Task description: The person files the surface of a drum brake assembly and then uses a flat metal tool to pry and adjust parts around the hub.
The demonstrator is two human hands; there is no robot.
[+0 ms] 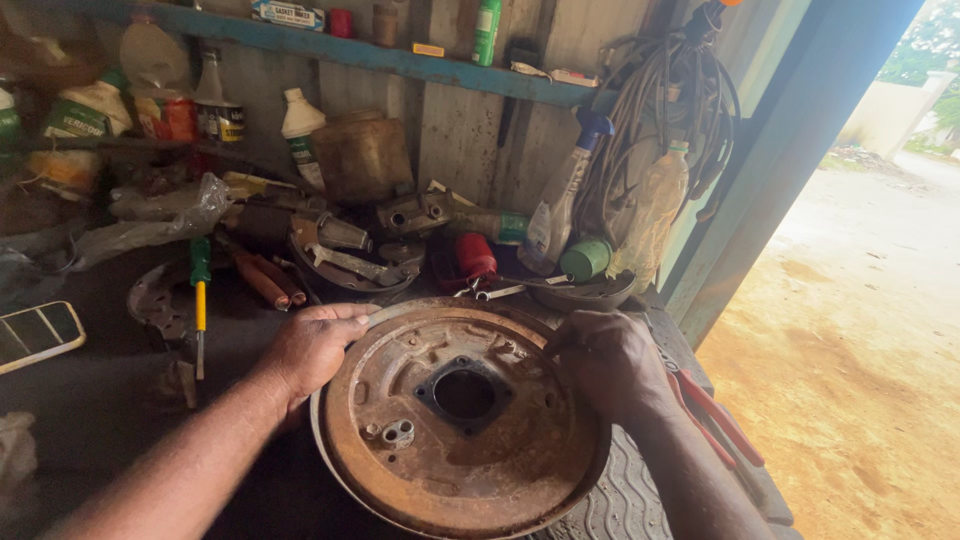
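A round rusty metal backing plate (pixel 470 470) with a square centre hole lies flat on the dark workbench in front of me. My left hand (pixel 312 347) grips its upper left rim, thumb over the edge. My right hand (pixel 610 362) rests on the plate's upper right part, fingers curled shut against the metal; whether a small tool is in them is hidden.
Red-handled pliers (pixel 715 415) lie right of the plate. A green and yellow screwdriver (pixel 200 300), wrenches (pixel 350 262), a red can (pixel 475 255), a spray bottle (pixel 560 205) and other bottles crowd the back. A phone (pixel 38 334) lies far left. A tyre tread (pixel 625 500) shows under the plate. An open doorway is at right.
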